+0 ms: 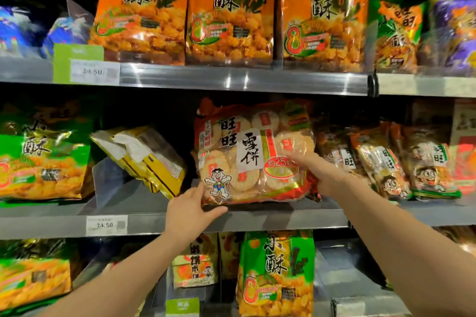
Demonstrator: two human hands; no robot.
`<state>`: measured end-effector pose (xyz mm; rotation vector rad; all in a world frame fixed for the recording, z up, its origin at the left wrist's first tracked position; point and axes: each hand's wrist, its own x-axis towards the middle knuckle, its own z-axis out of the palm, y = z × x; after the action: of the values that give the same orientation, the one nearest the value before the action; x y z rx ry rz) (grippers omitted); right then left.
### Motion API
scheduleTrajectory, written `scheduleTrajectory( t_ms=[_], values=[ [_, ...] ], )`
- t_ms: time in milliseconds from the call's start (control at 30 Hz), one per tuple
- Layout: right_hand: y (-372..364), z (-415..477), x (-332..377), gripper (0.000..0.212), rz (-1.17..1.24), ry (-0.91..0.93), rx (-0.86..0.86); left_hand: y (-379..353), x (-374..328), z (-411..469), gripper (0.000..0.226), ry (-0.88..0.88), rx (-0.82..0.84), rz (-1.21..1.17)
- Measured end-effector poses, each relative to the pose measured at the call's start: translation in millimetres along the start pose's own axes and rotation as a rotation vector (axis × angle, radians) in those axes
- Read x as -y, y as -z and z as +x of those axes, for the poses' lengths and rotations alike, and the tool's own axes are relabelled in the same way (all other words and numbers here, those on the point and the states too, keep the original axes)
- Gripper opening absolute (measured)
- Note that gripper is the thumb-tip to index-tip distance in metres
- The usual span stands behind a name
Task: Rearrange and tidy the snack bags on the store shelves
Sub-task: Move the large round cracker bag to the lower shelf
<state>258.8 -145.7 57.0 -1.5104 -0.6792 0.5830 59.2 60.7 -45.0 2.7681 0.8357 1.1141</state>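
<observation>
A large clear bag of round white rice crackers (pixel 253 152) with red trim and a cartoon boy stands upright at the front of the middle shelf (pixel 257 219). My left hand (pixel 189 210) grips its lower left corner, thumb under the bottom edge. My right hand (pixel 322 172) holds its right side, with the index finger stretched across the front. A yellow bag (pixel 144 154) lies tilted on its side just left of it.
Orange snack bags (pixel 231 15) line the top shelf. Green-and-orange bags (pixel 43 157) sit at middle left, several narrower cracker bags (pixel 386 162) lean at middle right. More bags (pixel 277 275) fill the bottom shelf. Price tags (pixel 107 225) hang on the shelf rails.
</observation>
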Motion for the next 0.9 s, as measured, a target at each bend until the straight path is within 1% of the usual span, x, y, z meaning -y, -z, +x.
scheduleTrajectory(
  t_ms=[67, 167, 233, 267, 300, 367, 533, 667, 800, 900],
  values=[
    [-6, -6, -4, 0.039, 0.014, 0.029, -0.020, 1, 0, 1, 0.084, 0.003, 0.013, 0.018],
    [2, -17, -9, 0.044, 0.101, 0.066, -0.144, 6, -1, 5, 0.084, -0.027, 0.131, -0.016],
    [13, -29, -11, 0.045, 0.188, 0.078, -0.196, 12, -1, 8, 0.075, -0.030, 0.207, -0.163],
    [20, -36, -13, 0.044, 0.228, 0.088, -0.219, 16, 0, 10, 0.068, -0.014, 0.210, -0.246],
    [27, -44, -15, 0.043, 0.267, 0.098, -0.244, 19, 1, 13, 0.063, 0.022, 0.198, -0.315],
    [42, -60, -22, 0.042, 0.330, 0.105, -0.298, 23, 4, 19, 0.063, 0.125, 0.188, -0.379],
    [61, -90, -38, 0.046, 0.392, 0.102, -0.366, 16, 0, 35, 0.061, 0.197, 0.313, -0.230],
    [59, -95, -40, 0.044, 0.399, 0.148, -0.404, 7, -10, 49, 0.085, 0.248, 0.395, -0.158],
    [64, -94, -45, 0.052, 0.404, 0.146, -0.430, -3, -18, 60, 0.096, 0.310, 0.498, -0.092],
    [67, -93, -49, 0.053, 0.381, 0.131, -0.441, -5, -23, 68, 0.106, 0.420, 0.510, -0.153]
  ],
)
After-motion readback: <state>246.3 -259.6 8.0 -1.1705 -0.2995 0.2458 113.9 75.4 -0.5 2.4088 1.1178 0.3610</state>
